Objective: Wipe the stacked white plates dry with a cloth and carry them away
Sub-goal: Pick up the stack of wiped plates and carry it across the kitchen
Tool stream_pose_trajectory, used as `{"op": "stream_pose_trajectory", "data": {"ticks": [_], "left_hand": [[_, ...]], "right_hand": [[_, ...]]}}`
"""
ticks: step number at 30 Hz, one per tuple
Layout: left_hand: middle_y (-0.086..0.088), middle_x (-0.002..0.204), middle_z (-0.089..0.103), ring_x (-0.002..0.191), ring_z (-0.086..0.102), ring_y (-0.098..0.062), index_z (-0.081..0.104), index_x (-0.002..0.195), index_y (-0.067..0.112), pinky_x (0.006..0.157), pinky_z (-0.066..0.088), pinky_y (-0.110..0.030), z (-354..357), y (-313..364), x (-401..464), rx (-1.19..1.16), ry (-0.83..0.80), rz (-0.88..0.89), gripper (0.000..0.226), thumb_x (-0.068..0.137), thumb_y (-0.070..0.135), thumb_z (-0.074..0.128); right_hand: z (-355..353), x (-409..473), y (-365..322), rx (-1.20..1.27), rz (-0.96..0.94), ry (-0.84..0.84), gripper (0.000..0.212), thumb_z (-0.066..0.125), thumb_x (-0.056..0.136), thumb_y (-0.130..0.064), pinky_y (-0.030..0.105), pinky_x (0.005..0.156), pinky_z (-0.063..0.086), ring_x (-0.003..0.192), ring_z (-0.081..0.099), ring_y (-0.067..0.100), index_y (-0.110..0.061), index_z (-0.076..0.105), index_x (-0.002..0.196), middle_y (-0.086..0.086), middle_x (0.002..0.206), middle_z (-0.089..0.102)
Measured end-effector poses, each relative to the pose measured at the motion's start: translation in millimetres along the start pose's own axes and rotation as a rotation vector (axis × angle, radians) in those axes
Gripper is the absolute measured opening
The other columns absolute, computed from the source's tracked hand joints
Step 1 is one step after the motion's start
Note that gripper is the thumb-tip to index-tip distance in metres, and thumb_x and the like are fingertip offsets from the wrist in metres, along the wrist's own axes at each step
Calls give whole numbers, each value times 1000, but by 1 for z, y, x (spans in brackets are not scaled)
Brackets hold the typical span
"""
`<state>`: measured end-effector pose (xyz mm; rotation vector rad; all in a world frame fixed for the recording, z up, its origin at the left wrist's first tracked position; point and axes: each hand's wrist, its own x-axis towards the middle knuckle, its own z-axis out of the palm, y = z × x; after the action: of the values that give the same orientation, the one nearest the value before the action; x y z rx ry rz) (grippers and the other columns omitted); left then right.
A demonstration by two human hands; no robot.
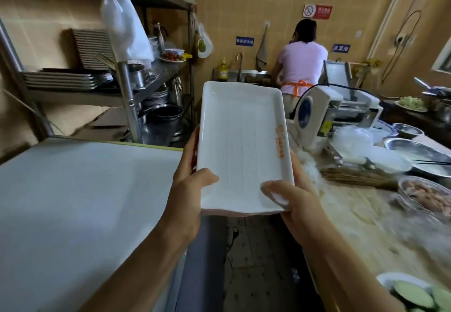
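Head view: stack of white plates, rectangular w/ raised rims, held up in mid-air over the aisle, btwn the grey-topped counter on the left and the floury counter on the right, touching neither. Left hand grips the stack's left long edge near the close corner, thumb over the rim on top, fingers curled under. Right hand holds the near right corner the same way, thumb pressed on the top face, rest wrapped underneath. Top plate looks clean, w/ an orange mark by its right rim; a pinkish edge shows at the bottom of the stack, can't tell how many plates or whether that's cloth. No cloth clearly in sight, so prob. the carry-away stage. Handling: glazed ceramic by the look, so stiff, fairly heavy as a stack, breakable, slick if any damp is left; plates could slide on each other if tilted. Best hold is both long edges, fingers under the lowest plate, thumbs clamping the top rim, keep it level. Watch the machine w/ its cable and metal bowls crowding the right counter. A person in a pink top stands at the sink ahead, back turned; metal shelving w/ trays on the left.
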<state>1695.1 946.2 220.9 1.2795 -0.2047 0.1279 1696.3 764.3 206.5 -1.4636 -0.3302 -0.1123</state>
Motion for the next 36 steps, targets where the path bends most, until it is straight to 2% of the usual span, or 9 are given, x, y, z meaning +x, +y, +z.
{"op": "stream_pose_trajectory", "data": {"ticks": [6, 10, 17, 22, 25, 27, 31, 36], "left_hand": [[11, 111, 68, 96, 67, -14, 48, 129, 47, 70, 57, -32, 9, -42, 120, 5, 34, 49, 75, 63, 10, 50], [9, 111, 68, 95, 67, -13, 49, 129, 44, 65, 55, -24, 21, -56, 208, 3, 33, 72, 75, 63, 9, 48], [6, 114, 67, 99, 66, -18, 50, 129, 43, 66, 54, -26, 27, -80, 334, 26, 80, 116, 77, 61, 7, 46], [4, 107, 70, 88, 68, -13, 49, 131, 38, 60, 53, -21, 12, -101, 420, 43, 90, 124, 76, 62, 6, 46], [3, 107, 70, 87, 68, -13, 50, 130, 38, 59, 53, -22, -7, -116, 476, 17, 107, 126, 76, 61, 6, 46], [3, 109, 69, 91, 68, -15, 51, 128, 38, 61, 53, -23, -22, -121, 518, 9, 120, 132, 74, 61, 7, 46], [4, 106, 71, 88, 69, -15, 53, 126, 39, 59, 53, -23, -52, -123, 599, 18, 130, 146, 73, 60, 8, 47], [6, 111, 69, 95, 67, -14, 51, 128, 42, 61, 53, -24, -86, -123, 673, 58, 168, 154, 75, 60, 9, 46]], "right_hand": [[-40, 121, 40, 19, -24, -45, 75, 60, 69, -6, 26, 74, 56, 100, 64, 10, -46, 44, 131, -14, 108, 63], [-71, 209, 57, 45, -16, -68, 77, 60, 67, -6, 29, 73, 56, 102, 64, 17, -41, 44, 133, -5, 113, 64], [-104, 342, 87, 41, -15, -108, 77, 59, 64, -6, 23, 74, 54, 106, 63, 15, -36, 45, 134, -2, 118, 64], [-107, 428, 115, 21, 1, -112, 80, 63, 60, -16, 42, 89, 54, 112, 60, 21, -39, 44, 133, -1, 122, 61], [-104, 485, 135, -11, 9, -104, 79, 63, 60, -18, 45, 91, 53, 112, 59, 20, -44, 42, 131, -5, 120, 60], [-99, 529, 144, -15, 5, -142, 78, 60, 63, -14, 41, 88, 55, 112, 59, 19, -47, 42, 131, -7, 118, 61], [-86, 615, 159, -15, -33, -184, 77, 57, 64, -10, 25, 76, 54, 109, 61, 14, -48, 43, 130, -9, 118, 63], [-68, 701, 180, 12, -20, -252, 78, 57, 65, -9, 27, 76, 54, 107, 62, 15, -48, 43, 132, -7, 120, 63]]}}
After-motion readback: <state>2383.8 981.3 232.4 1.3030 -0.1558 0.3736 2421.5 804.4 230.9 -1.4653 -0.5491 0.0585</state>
